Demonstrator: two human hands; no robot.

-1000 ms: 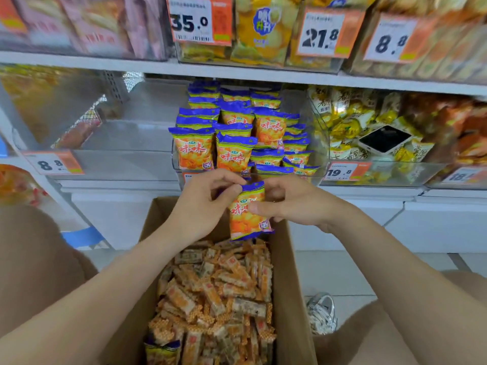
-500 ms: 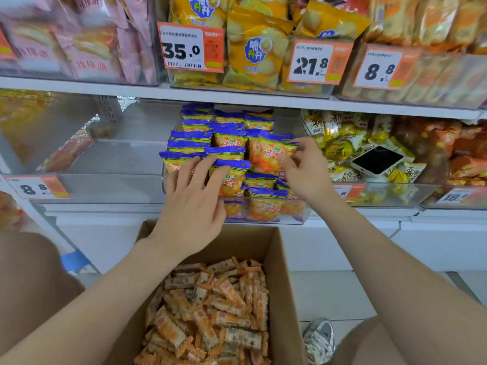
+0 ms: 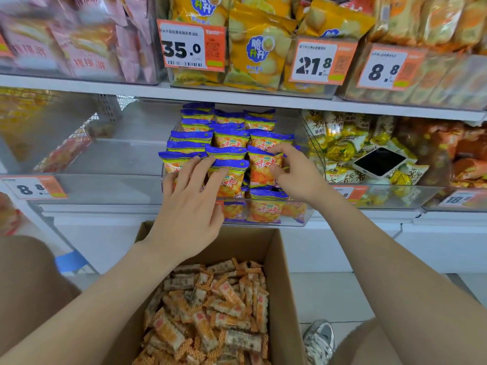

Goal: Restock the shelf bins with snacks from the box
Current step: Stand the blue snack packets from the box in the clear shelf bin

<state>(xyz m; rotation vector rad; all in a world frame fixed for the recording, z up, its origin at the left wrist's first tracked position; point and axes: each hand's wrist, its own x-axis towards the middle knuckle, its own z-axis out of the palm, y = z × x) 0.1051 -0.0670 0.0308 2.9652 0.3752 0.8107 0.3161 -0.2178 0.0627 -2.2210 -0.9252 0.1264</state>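
The clear plastic shelf bin (image 3: 303, 219) at centre holds rows of small glossy orange snack packets with blue crimped tops (image 3: 229, 139). The right hand (image 3: 295, 177) pinches one upright front-row packet (image 3: 263, 168) between thumb and fingers. At its nine o'clock, the left hand (image 3: 189, 209) lays straight, spread fingers on neighbouring packets. The brown cardboard box (image 3: 286, 285) sits at six o'clock.
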